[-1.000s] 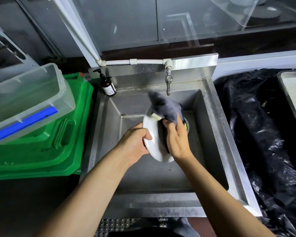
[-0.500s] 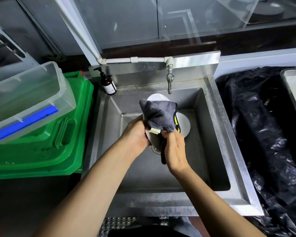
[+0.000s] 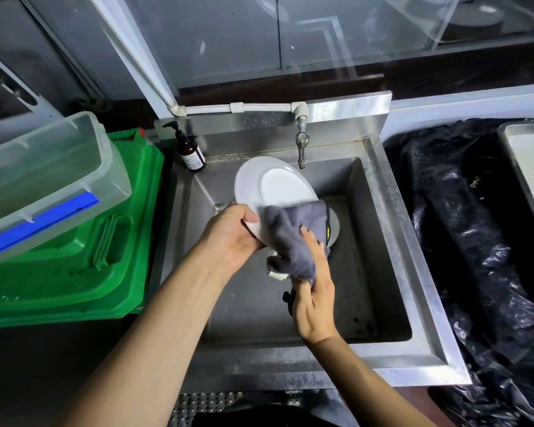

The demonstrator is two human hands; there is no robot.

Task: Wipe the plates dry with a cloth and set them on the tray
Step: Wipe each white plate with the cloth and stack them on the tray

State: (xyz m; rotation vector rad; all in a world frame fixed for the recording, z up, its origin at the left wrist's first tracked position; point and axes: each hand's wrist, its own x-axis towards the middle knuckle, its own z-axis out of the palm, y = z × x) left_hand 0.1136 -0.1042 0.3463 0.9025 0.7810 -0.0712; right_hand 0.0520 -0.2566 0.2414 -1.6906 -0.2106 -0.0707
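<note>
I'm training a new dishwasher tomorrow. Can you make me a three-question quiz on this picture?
1. True or false: the white plate lies flat on the sink floor.
2. Which of the hands holds the grey cloth? A) left B) right C) both
3. Fill in: the brown pump bottle stands at the sink's back ____ corner.

Key: 1. False; the left hand holds it tilted above the basin. 2. B, the right hand. 3. Left.

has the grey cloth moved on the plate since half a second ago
Yes. The grey microfibre cloth has slid down from the round white plate's upper part to its lower edge, farther from the steel tap.
</note>
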